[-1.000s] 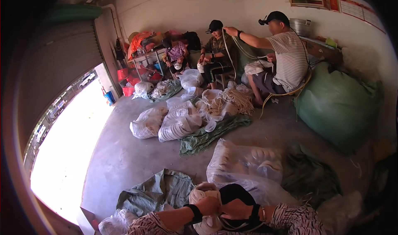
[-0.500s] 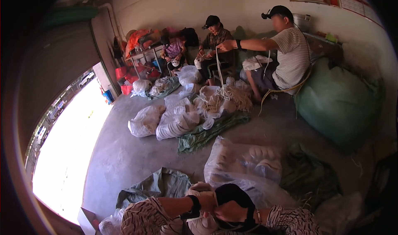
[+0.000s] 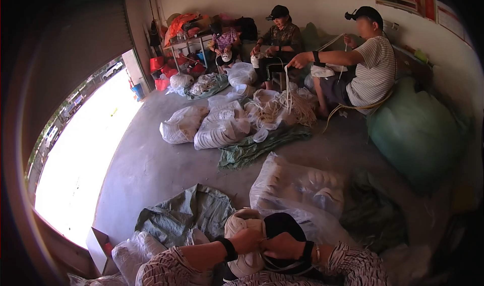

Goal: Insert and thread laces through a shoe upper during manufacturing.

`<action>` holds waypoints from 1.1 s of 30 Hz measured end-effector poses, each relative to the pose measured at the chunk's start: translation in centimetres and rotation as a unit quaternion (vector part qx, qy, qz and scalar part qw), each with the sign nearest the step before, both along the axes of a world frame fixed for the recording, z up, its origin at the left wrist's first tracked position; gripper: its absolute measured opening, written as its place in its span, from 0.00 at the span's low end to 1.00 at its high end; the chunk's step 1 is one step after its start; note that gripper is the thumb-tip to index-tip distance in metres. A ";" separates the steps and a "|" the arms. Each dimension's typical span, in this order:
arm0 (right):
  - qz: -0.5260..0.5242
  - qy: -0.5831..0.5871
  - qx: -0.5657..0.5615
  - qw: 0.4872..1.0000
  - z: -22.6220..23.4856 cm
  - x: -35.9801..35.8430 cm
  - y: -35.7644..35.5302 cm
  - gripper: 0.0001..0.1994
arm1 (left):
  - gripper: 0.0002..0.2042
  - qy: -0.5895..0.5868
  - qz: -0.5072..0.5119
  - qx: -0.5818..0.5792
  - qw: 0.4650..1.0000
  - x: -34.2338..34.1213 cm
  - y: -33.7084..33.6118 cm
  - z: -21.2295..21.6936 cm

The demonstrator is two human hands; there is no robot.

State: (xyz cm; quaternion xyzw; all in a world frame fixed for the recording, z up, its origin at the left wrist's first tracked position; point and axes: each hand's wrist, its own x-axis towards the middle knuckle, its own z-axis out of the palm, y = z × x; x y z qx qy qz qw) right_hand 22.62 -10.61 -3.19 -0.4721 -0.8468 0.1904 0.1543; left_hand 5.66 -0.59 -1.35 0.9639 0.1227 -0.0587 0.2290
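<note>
My left hand (image 3: 247, 240) and my right hand (image 3: 284, 245) meet fingertip to fingertip low in the view, both closed in a pinch. Between their fingers a thin pale lace seems to be held. A cream piece that looks like a shoe upper (image 3: 245, 219) lies on my lap, behind and under the left hand. Past my right hand shows a black rounded surface (image 3: 282, 224). A loose pale strand (image 3: 290, 272) hangs below the right hand, and the fingertips partly hide each other.
Ahead stands a clear plastic bag (image 3: 297, 185) of pale pieces, with green sacking (image 3: 189, 210) to the left. Further off lie white bags (image 3: 222, 127) and a heap of pale cords (image 3: 282, 107). Three people sit beyond, one (image 3: 375, 64) drawing out cord. A big green sack (image 3: 416, 134) stands right.
The view has tilted and shifted, so the room sits higher and more of the cream piece shows. My hands stay pinched together. The person at right has raised a hand with a stretched cord.
</note>
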 end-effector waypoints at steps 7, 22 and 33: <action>-0.048 0.071 0.035 0.996 -1.6 -1.1 -0.8 0.06 | 0.09 0.263 0.004 -0.113 0.958 3.7 0.9 4.0; -0.105 0.246 -0.126 0.955 0.1 -0.3 0.6 0.13 | 0.05 -0.111 0.360 -0.424 0.823 -1.4 0.1 -0.3; -0.333 0.485 -0.334 0.736 4.0 9.4 -1.4 0.18 | 0.24 -0.322 0.248 -0.363 0.839 -2.0 -1.3 -0.6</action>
